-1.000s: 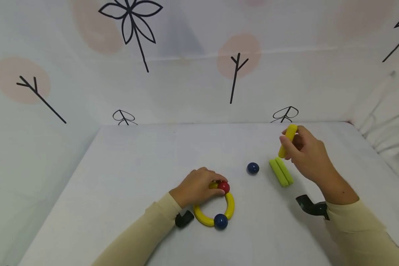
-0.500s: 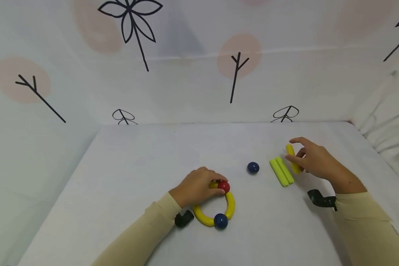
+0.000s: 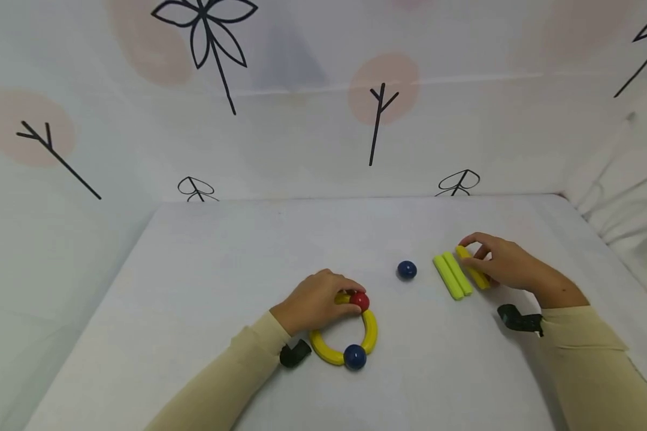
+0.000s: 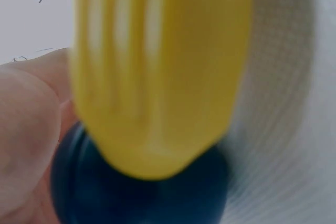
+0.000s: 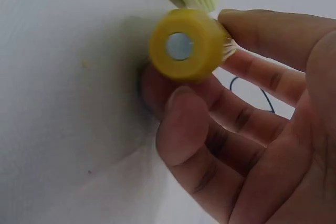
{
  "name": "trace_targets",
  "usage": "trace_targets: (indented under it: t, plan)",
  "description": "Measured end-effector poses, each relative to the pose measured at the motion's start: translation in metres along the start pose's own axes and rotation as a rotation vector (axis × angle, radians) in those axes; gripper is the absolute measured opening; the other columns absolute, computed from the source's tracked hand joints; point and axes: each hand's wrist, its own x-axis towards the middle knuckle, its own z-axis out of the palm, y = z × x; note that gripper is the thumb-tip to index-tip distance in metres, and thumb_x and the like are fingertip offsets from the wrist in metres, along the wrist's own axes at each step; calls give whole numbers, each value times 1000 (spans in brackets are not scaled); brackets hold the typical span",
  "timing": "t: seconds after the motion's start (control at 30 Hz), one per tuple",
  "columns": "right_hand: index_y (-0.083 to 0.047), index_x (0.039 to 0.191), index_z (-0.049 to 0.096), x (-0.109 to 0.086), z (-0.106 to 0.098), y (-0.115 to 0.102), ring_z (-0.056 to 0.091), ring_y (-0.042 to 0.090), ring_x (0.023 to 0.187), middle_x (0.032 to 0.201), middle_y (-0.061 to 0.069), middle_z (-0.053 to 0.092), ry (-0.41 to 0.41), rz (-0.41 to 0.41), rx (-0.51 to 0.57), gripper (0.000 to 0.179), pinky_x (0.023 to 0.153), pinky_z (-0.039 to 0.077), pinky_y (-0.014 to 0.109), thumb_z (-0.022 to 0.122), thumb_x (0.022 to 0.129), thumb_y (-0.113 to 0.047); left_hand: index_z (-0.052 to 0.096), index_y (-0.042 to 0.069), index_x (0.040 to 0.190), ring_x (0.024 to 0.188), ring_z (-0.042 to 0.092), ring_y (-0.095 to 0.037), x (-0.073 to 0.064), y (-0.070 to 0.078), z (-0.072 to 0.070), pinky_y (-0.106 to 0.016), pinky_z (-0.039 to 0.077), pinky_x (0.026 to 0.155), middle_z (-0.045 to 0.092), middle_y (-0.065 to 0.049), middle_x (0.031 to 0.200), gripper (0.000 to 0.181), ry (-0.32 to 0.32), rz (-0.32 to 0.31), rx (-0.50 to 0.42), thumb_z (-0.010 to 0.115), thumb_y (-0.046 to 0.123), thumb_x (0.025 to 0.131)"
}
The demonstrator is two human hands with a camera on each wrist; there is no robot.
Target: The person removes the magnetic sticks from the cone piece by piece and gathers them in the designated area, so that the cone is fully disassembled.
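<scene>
Around a red ball (image 3: pixel 360 301) my left hand (image 3: pixel 315 302) curls its thumb and fingers at the top of a ring. This ring joins curved yellow rods (image 3: pixel 371 332) and a dark blue ball (image 3: pixel 354 357); its left side is hidden behind the hand. Close up in the left wrist view are a yellow rod (image 4: pixel 163 66) and a dark blue ball (image 4: pixel 142 198). My right hand (image 3: pixel 509 262) pinches a yellow magnetic rod (image 3: pixel 472 268), low over the table beside two lime-green rods (image 3: pixel 452 275). A silver disc shows in the yellow rod's end (image 5: pixel 179 45).
A loose dark blue ball (image 3: pixel 407 270) lies between the ring and the green rods. The white table (image 3: pixel 237 251) runs back to a printed cloth backdrop (image 3: pixel 296 143). Black wrist cameras (image 3: pixel 519 319) hang beneath both sleeves.
My right hand has lowered the yellow rod from above the green rods to their right side, turning it nearly parallel to them. The left hand has stayed on the ring.
</scene>
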Motion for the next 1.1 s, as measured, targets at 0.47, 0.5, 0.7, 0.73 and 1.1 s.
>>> trace_targets:
  t: [0.47, 0.5, 0.7, 0.73, 1.1]
  plan:
    - [-4, 140, 47, 4, 4, 1, 58, 23, 81, 111, 25, 63, 15, 0, -30, 50, 65, 50, 31, 59, 100, -32, 70, 26, 126, 97, 55, -8, 1, 1, 0, -18, 49, 79, 72, 10, 112, 37, 3, 15, -3, 73, 38, 91]
    - [-4, 140, 47, 4, 4, 1, 58, 22, 80, 111, 24, 63, 16, 0, -28, 50, 65, 50, 31, 59, 100, -32, 70, 26, 126, 97, 55, -8, 2, 1, 0, -18, 49, 79, 72, 10, 112, 37, 3, 15, 0, 73, 38, 91]
    - [-6, 140, 47, 6, 3, 1, 59, 21, 77, 111, 23, 62, 25, 12, -12, 49, 65, 49, 31, 56, 100, -33, 70, 25, 126, 98, 55, -9, 1, 1, 0, -18, 50, 79, 72, 9, 112, 37, 6, 12, 9, 74, 37, 91]
    - [-6, 139, 48, 6, 2, -1, 59, 21, 78, 111, 24, 62, 38, 17, -11, 48, 65, 49, 31, 56, 101, -33, 69, 25, 127, 98, 55, -9, 1, 1, -1, -18, 50, 81, 72, 9, 112, 38, 3, 12, 13, 74, 36, 90]
    - [-5, 114, 64, -25, 9, -76, 59, 23, 78, 97, 14, 65, 360, -110, 51, 30, 59, 48, 29, 53, 104, -31, 67, 24, 125, 98, 59, -11, 0, -7, -5, -26, 52, 86, 67, 5, 108, 34, -6, 5, 125, 74, 25, 91]
